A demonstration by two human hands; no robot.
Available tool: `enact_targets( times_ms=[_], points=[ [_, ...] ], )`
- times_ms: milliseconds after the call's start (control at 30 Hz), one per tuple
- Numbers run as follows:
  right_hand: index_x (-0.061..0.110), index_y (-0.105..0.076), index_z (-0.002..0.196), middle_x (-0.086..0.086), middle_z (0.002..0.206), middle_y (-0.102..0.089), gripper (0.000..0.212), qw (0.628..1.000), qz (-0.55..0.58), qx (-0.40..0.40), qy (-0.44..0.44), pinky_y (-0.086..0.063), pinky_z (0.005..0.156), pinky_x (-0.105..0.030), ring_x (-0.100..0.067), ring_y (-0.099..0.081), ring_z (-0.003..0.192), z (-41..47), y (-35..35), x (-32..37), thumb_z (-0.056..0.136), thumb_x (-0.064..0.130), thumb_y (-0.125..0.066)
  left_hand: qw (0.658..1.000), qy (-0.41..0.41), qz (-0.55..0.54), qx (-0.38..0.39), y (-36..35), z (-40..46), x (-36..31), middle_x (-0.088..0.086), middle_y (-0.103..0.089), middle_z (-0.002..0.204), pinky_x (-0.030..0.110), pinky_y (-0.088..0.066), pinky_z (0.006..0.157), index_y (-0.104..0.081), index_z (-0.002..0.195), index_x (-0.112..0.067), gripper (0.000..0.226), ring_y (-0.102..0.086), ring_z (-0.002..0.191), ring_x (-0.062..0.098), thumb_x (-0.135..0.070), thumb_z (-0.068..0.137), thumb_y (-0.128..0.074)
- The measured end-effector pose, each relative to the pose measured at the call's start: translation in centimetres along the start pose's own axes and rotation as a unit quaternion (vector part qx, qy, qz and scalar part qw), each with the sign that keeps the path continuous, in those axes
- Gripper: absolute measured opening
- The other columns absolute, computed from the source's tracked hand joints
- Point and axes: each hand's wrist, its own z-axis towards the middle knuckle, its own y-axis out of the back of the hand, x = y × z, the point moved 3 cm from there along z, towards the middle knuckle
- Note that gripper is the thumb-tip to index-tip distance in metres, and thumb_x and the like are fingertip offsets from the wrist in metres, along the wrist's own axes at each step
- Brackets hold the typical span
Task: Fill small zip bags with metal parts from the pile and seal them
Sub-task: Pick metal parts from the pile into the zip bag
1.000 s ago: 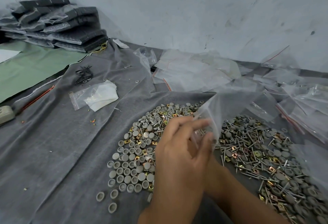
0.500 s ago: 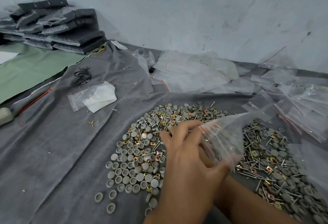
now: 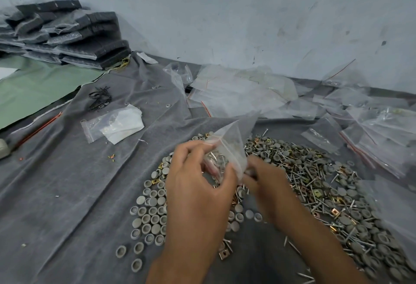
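A small clear zip bag [image 3: 231, 146] stands upright above the pile, with some metal parts showing inside near its mouth. My left hand [image 3: 198, 184] pinches the bag's lower left edge between thumb and fingers. Blurred by motion, my right hand [image 3: 265, 187] has its bunched fingertips on the bag's lower right edge. Under both hands a pile of metal parts [image 3: 326, 184] lies on the grey cloth [image 3: 67, 193]: screws, brass clips and grey round caps [image 3: 150, 214].
Several empty zip bags [image 3: 236, 90] lie along the wall, and more bags [image 3: 382, 135] are stacked at the right. A bag holding white paper [image 3: 114, 123] lies to the left. Black packed items [image 3: 67, 33] are stacked at the far left on a green sheet [image 3: 33, 90].
The bag has swung from pointing right to standing upright. My right hand has come out from behind the left hand, to the bag's right side.
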Motion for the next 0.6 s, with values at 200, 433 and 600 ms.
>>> enact_targets(
  times_ms=[200, 433, 600],
  points=[
    [0.024, -0.076, 0.078, -0.001, 0.081, -0.058, 0.007, 0.894, 0.444, -0.028, -0.051, -0.042, 0.050, -0.015, -0.004, -0.048, 0.063, -5.2, 7.2, -1.4, 0.082, 0.022, -0.070, 0.993, -0.025, 0.084, 0.076, -1.5, -1.2, 0.0, -0.010, -0.048, 0.108, -0.006, -0.026, 0.082, -0.065, 0.103, -0.021, 0.027, -0.046, 0.097, -0.016, -0.016, 0.079, -0.077],
    [0.031, -0.065, 0.082, 0.020, 0.069, -0.064, 0.009, 0.987, 0.136, 0.021, 0.082, -0.040, 0.058, -0.008, 0.004, -0.057, 0.064, -9.3, 6.3, 5.2, 0.087, 0.032, -0.072, 0.964, -0.076, 0.118, 0.224, -3.7, -3.2, -1.8, -0.018, -0.046, 0.109, 0.030, -0.052, 0.065, -0.066, 0.096, -0.029, 0.017, -0.055, 0.078, 0.005, -0.024, 0.081, -0.072],
    [0.038, -0.038, 0.091, 0.023, 0.107, -0.046, 0.022, 0.984, -0.163, -0.049, 0.048, -0.033, 0.081, -0.002, 0.004, -0.043, 0.097, -9.1, 6.0, 5.0, 0.099, 0.030, -0.057, 0.953, -0.098, 0.089, 0.274, -3.8, -3.5, -2.1, -0.023, -0.050, 0.107, 0.025, -0.051, 0.071, -0.070, 0.102, -0.034, 0.026, -0.056, 0.083, 0.001, -0.040, 0.077, -0.063]
  ],
)
